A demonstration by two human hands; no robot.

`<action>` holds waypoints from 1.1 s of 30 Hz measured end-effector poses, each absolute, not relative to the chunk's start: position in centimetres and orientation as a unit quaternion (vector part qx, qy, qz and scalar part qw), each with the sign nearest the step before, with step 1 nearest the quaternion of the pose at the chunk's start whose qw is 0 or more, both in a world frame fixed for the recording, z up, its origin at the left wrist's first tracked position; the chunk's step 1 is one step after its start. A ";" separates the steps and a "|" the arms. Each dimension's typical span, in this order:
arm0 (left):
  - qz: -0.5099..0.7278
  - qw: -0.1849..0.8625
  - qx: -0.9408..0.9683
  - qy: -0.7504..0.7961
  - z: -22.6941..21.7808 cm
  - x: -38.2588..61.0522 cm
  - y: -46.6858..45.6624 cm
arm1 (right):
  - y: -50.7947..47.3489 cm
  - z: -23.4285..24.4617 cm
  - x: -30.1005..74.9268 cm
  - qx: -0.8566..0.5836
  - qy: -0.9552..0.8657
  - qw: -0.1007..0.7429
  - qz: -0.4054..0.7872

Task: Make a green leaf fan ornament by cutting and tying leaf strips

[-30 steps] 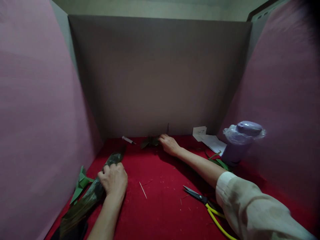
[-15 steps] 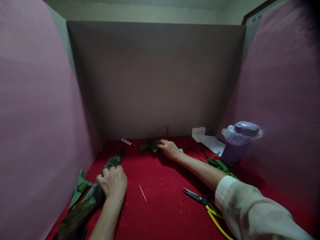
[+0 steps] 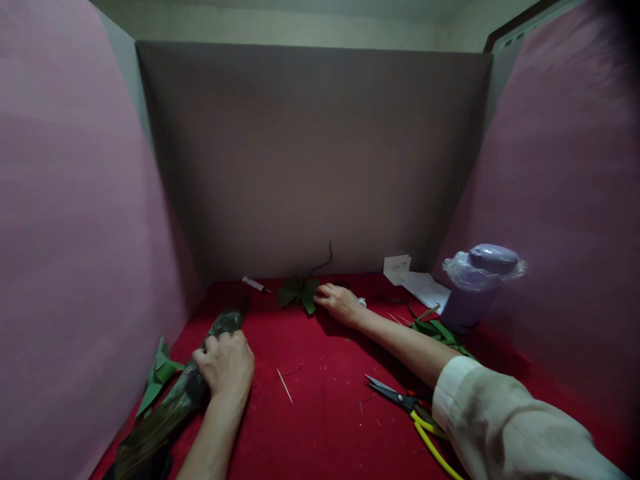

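Note:
On the left, my left hand (image 3: 227, 367) rests with curled fingers on a long bundle of dark leaves in clear plastic (image 3: 173, 407), gripping its side. My right hand (image 3: 340, 303) reaches to the back of the red cloth. Its fingers are closed at the right edge of a folded green leaf piece (image 3: 299, 293), from which a thin curved stem rises. My fingertips there are partly hidden. Left of the bundle lies another folded green leaf piece (image 3: 160, 377). Scissors with yellow handles (image 3: 413, 407) lie partly under my right sleeve, blades pointing left. A thin toothpick-like stick (image 3: 285, 385) lies between my arms.
A syringe (image 3: 256, 285) lies at the back left. At the right stand a purple bin with a plastic liner (image 3: 470, 307) and white paper cards (image 3: 425, 288), near loose green leaf strips (image 3: 440, 330). Pink side walls and a grey back panel (image 3: 315, 160) enclose the red cloth (image 3: 320, 433).
The folded leaf piece at the back has shifted slightly, its stem tilting left and higher. My right hand moved very little with it. My left hand stays put.

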State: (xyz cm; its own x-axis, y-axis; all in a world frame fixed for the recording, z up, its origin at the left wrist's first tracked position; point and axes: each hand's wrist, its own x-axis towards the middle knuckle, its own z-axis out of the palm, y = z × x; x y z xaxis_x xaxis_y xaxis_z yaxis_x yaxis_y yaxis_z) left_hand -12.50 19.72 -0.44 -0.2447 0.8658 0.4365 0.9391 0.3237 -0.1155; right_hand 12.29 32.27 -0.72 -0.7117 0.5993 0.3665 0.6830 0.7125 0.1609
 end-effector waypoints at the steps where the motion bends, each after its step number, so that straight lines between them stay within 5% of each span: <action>1: -0.085 0.216 -0.575 -0.785 -0.5 -12.5 19.7 | 32.2 -0.7 12.3 -0.353 -0.914 0.145 -0.140; 33: -0.090 0.202 -0.575 -0.788 -0.3 -12.3 19.7 | 34.1 0.8 11.4 -0.469 -0.855 0.215 -0.041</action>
State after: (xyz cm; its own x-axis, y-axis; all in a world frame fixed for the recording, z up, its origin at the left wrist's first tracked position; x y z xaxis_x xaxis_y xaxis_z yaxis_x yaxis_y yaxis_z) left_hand -12.34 19.69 -0.33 -0.2574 0.8690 0.4226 0.9420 0.3231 -0.0907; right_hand 11.37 34.12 0.78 -0.4668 0.7854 0.4065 0.8206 0.5561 -0.1322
